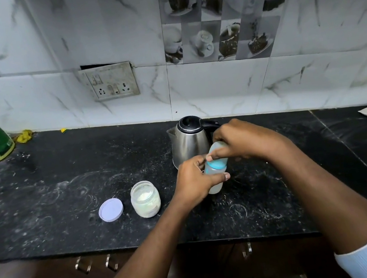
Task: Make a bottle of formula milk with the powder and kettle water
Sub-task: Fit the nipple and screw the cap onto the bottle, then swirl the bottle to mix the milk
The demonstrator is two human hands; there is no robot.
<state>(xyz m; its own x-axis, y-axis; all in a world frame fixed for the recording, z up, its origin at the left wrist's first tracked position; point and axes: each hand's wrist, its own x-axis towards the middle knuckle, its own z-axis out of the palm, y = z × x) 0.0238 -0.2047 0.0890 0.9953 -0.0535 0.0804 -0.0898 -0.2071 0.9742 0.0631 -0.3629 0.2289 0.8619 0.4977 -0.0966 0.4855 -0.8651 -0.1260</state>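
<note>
Centrally, left hand (194, 182) and right hand (247, 139) fingers around bottle (216, 168), dusty black counter (64, 181) beneath, marbled wall (217, 85) behind.

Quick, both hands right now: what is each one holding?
Left hand: closed around the baby bottle, at its body.
Right hand: closed on the bottle's clear cap.

The left hand (193, 183) gripped the body of a tilted baby bottle (214, 170) above the black counter (42, 197), while the right hand (242, 140) clasped its clear cap. A steel kettle (189, 141) stood just behind. An open powder jar (145, 199) sat beside its lid (111, 209).
</note>
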